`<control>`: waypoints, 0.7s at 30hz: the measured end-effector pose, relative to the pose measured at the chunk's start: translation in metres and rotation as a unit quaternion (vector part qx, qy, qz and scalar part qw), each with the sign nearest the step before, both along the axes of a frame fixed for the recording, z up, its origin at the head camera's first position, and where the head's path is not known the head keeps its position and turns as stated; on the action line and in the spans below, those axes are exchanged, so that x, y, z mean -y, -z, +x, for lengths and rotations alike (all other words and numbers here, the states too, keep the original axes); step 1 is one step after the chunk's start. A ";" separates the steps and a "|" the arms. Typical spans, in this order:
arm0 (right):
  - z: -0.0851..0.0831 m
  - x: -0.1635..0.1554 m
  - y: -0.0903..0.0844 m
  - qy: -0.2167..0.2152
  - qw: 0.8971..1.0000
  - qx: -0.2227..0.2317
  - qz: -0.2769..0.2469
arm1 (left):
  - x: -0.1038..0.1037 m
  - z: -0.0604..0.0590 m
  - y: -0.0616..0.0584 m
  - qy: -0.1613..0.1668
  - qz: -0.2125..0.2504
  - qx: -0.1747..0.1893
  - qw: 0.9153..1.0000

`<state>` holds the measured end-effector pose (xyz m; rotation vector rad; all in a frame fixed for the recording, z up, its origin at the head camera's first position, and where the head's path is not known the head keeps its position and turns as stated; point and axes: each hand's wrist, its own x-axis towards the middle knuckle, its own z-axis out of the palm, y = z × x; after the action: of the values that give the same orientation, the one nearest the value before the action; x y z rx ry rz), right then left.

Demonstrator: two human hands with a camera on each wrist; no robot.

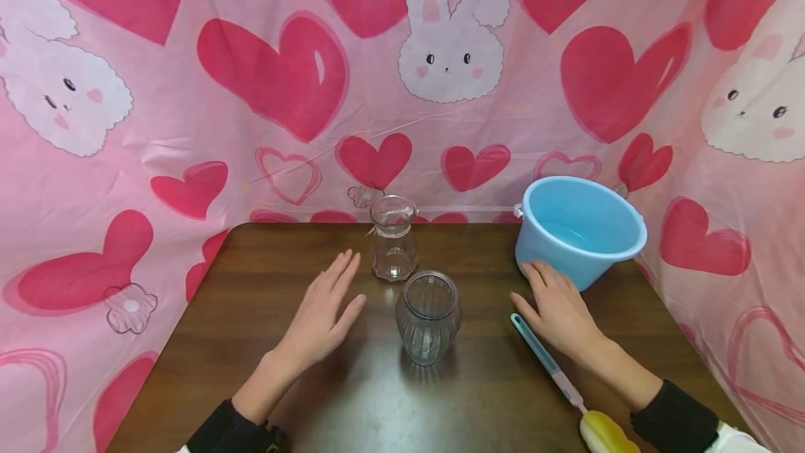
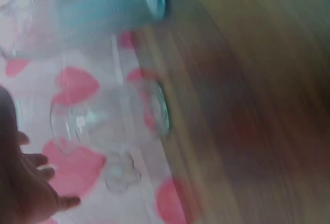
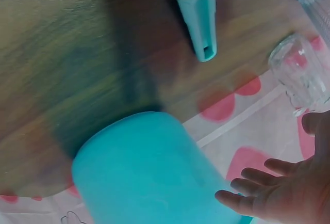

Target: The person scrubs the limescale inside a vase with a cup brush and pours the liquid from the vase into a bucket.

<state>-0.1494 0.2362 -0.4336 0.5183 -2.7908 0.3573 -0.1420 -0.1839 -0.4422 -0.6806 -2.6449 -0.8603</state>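
My left hand [image 1: 321, 317] has its fingers extended over the table, left of two clear glass vases, and holds nothing. The nearer ribbed vase [image 1: 429, 327] stands upright at the middle. Behind it is a narrower-necked vase [image 1: 394, 250] with a tie round its neck. My right hand [image 1: 556, 306], fingers loosely spread and nothing in them, is in front of the light blue bucket [image 1: 581, 229], overlapping its lower wall in the head view. Beneath the right forearm lies a brush with a blue and pink handle [image 1: 544, 355] and a yellow sponge head [image 1: 605, 433].
The dark wooden table [image 1: 302, 411] meets a pink curtain [image 1: 144, 180] with hearts and rabbits at its back and sides. The bucket stands at the table's back right corner. In the left wrist view the picture is blurred.
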 end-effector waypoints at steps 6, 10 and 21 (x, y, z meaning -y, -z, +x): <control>0.004 -0.006 0.004 0.004 1.000 0.007 0.004 | 0.024 0.000 0.002 -0.095 -0.145 0.036 0.984; 0.006 -0.009 0.008 0.015 0.999 0.040 0.018 | 0.028 0.003 0.005 -0.107 -0.169 0.054 0.978; 0.006 -0.013 0.022 0.033 0.965 0.256 0.048 | 0.026 0.006 0.010 -0.100 -0.170 0.059 0.979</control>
<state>-0.1438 0.2491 -0.4556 0.3949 -3.3305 0.3878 -0.1360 -0.2100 -0.4527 -0.4367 -2.9387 -0.4071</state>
